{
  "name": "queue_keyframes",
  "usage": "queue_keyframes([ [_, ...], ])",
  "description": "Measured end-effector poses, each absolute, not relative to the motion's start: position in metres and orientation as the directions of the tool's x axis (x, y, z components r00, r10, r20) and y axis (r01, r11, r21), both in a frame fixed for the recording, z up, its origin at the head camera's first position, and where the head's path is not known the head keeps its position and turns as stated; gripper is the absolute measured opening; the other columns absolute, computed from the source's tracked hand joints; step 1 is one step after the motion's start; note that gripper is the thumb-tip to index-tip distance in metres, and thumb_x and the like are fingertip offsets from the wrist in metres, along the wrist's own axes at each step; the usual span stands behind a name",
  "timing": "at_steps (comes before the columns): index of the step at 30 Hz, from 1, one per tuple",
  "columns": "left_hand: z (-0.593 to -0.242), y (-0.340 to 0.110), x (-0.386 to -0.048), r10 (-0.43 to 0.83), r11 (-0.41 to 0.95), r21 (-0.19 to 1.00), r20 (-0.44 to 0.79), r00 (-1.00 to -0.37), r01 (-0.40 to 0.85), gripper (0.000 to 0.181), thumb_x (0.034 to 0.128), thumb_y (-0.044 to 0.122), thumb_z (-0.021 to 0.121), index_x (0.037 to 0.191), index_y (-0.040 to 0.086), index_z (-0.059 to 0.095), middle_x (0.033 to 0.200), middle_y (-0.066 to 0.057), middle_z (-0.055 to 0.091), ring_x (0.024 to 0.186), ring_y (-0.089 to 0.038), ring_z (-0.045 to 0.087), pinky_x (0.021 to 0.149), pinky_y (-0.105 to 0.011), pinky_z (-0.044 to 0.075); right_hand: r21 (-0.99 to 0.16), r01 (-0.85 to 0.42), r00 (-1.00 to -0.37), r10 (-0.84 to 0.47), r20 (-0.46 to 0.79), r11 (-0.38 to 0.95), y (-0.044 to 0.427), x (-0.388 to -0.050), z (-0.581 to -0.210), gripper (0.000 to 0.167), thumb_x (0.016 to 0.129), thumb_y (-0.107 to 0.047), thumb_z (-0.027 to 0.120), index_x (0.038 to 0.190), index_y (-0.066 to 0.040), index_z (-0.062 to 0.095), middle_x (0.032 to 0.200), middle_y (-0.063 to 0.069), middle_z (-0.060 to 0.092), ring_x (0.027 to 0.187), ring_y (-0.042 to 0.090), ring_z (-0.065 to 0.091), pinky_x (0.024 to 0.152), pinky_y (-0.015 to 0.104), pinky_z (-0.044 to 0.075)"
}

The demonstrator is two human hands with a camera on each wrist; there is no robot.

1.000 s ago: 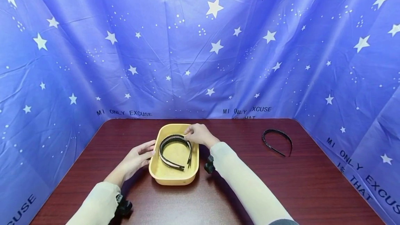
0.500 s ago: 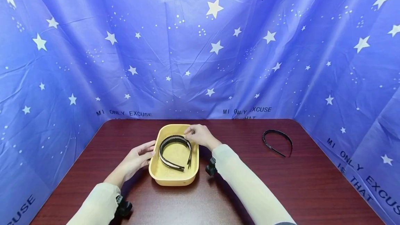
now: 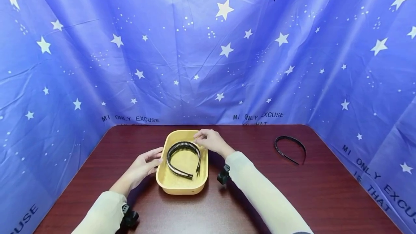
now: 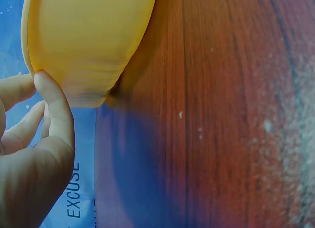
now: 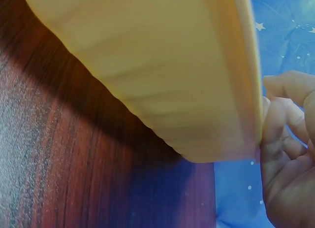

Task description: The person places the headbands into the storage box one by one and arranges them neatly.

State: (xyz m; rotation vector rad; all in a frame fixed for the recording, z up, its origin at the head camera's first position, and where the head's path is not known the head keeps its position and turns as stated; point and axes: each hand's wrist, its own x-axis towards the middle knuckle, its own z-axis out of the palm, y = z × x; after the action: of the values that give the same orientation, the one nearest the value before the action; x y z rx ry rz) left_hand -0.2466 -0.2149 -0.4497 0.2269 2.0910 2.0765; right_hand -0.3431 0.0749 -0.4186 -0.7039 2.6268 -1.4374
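Observation:
A yellow plastic basin (image 3: 182,189) stands on the table, and inside it black headbands (image 3: 178,150) with a toothed inner edge lie nested together. At the basin's left side is my left hand (image 3: 143,167); thumb and fingertips touch the outer wall by the rim, as the left wrist view (image 4: 39,154) also shows. My right hand (image 3: 212,142) reaches over the far right rim, its loosely bent fingertips close to the top of the headbands. In the right wrist view this hand (image 5: 290,154) rests against the rim; what lies behind the rim is hidden.
Another black headband (image 3: 290,138) lies by itself on the right part of the dark red wooden table (image 3: 253,176). A blue star-printed cloth (image 3: 195,57) hangs behind and along both sides of the table.
My right hand has drawn back slightly to the right from the headbands. The left hand and the basin stay in place; the head view has shifted a little.

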Motion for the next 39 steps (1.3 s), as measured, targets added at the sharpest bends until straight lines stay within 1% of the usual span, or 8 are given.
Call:
queue_keyframes([
  [6,-0.452,-0.214,-0.248,0.236,0.005,1.0,-0.027,-0.971,-0.026,0.061,0.0997,0.005,0.059,0.153,-0.007,0.031,0.142,-0.031,0.044,0.107,-0.021,0.063,0.089,-0.036,0.056,-0.859,-0.336,-0.884,-0.445,0.146,0.385,0.086,-0.341,-0.416,0.03,0.091,-0.017,0.072,0.116,-0.001,0.069,0.091,0.005,0.068,0.078,0.021,0.066,0.063,0.037,0.06],
  [11,-0.452,-0.213,-0.247,0.233,0.0,1.0,-0.025,-0.972,-0.026,0.061,0.0994,0.004,0.059,0.152,-0.007,0.031,0.142,-0.032,0.043,0.108,-0.021,0.063,0.09,-0.037,0.056,-0.858,-0.342,-0.886,-0.436,0.158,0.383,0.097,-0.343,-0.415,0.028,0.092,-0.014,0.071,0.116,0.0,0.068,0.092,0.007,0.068,0.08,0.029,0.067,0.066,0.045,0.061],
  [14,-0.452,-0.213,-0.247,0.235,-0.002,1.0,-0.024,-0.972,-0.025,0.061,0.0995,0.003,0.058,0.152,-0.008,0.03,0.142,-0.032,0.042,0.108,-0.021,0.063,0.091,-0.037,0.055,-0.856,-0.334,-0.894,-0.422,0.154,0.395,0.107,-0.343,-0.413,0.027,0.093,-0.013,0.07,0.116,0.0,0.068,0.092,0.007,0.068,0.084,0.034,0.069,0.067,0.045,0.061],
  [19,-0.451,-0.213,-0.247,0.234,-0.002,1.0,-0.024,-0.972,-0.025,0.06,0.0995,0.003,0.058,0.152,-0.008,0.03,0.142,-0.032,0.043,0.107,-0.02,0.063,0.09,-0.037,0.056,-0.847,-0.318,-0.91,-0.389,0.147,0.425,0.127,-0.347,-0.408,0.027,0.092,-0.013,0.071,0.116,-0.001,0.068,0.094,0.009,0.069,0.091,0.043,0.067,0.066,0.038,0.061],
  [24,-0.451,-0.212,-0.248,0.234,0.002,1.0,-0.017,-0.972,-0.017,0.059,0.0995,0.002,0.057,0.152,-0.009,0.031,0.141,-0.033,0.043,0.107,-0.021,0.062,0.089,-0.037,0.056,-0.843,-0.298,-0.925,-0.353,0.14,0.447,0.15,-0.35,-0.407,0.024,0.093,-0.015,0.07,0.115,-0.004,0.068,0.097,0.014,0.07,0.091,0.039,0.067,0.067,0.036,0.06],
  [28,-0.45,-0.212,-0.248,0.227,0.008,1.0,-0.017,-0.974,-0.016,0.059,0.0997,0.002,0.057,0.152,-0.008,0.031,0.142,-0.032,0.044,0.109,-0.022,0.062,0.09,-0.037,0.056,-0.845,-0.287,-0.931,-0.339,0.136,0.45,0.167,-0.35,-0.409,0.024,0.093,-0.013,0.07,0.115,-0.003,0.068,0.101,0.021,0.07,0.091,0.041,0.066,0.067,0.037,0.06],
  [34,-0.45,-0.211,-0.247,0.218,0.015,1.0,-0.02,-0.976,-0.018,0.059,0.1,0.003,0.057,0.152,-0.008,0.032,0.141,-0.031,0.044,0.109,-0.021,0.062,0.091,-0.037,0.055,-0.833,-0.271,-0.946,-0.295,0.137,0.482,0.199,-0.348,-0.412,0.024,0.093,-0.012,0.07,0.114,0.0,0.067,0.094,0.012,0.072,0.091,0.041,0.067,0.065,0.035,0.06],
  [39,-0.45,-0.212,-0.246,0.214,0.012,1.0,-0.023,-0.977,-0.021,0.058,0.0999,0.003,0.057,0.152,-0.008,0.032,0.141,-0.031,0.044,0.107,-0.018,0.062,0.09,-0.035,0.055,-0.823,-0.244,-0.957,-0.263,0.12,0.513,0.227,-0.349,-0.414,0.028,0.095,-0.014,0.069,0.117,0.003,0.066,0.1,0.019,0.072,0.092,0.04,0.066,0.067,0.036,0.061],
])
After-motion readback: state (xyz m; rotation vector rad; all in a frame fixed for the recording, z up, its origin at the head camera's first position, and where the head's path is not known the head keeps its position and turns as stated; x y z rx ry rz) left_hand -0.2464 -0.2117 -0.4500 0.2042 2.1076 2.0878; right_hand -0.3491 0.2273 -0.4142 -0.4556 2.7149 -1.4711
